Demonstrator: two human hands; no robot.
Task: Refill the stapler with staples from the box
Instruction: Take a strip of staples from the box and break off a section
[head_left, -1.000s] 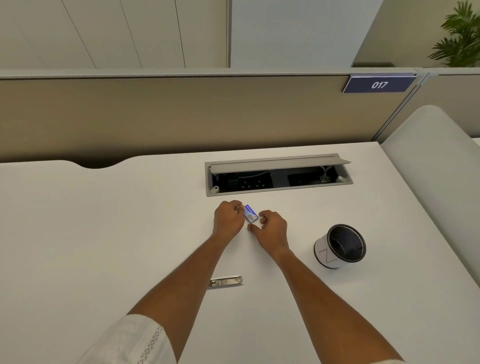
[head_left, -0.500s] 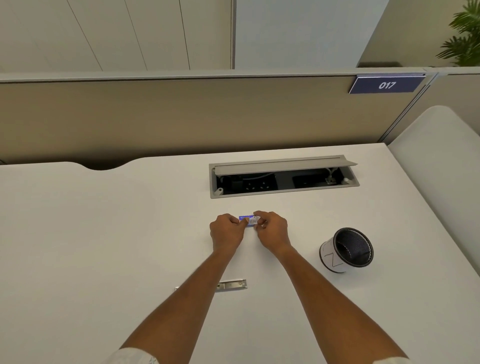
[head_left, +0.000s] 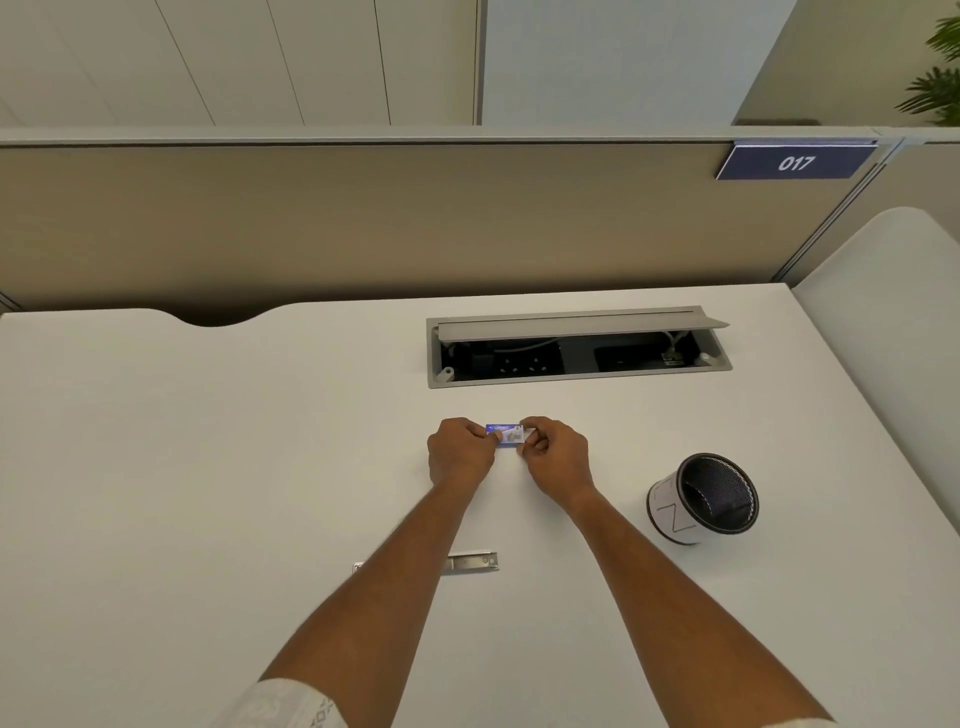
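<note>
Small blue box (head_left: 505, 433) pinched at both ends, just above the desk (head_left: 208, 467) in front of the open cable tray (head_left: 576, 347). Left hand (head_left: 460, 451) clenched on its left end, right hand (head_left: 556, 454) on its right. Stapler (head_left: 470, 563) flat on the desk, nearer, partly hidden under the left forearm. Cup (head_left: 701, 500) well to the right.
</note>
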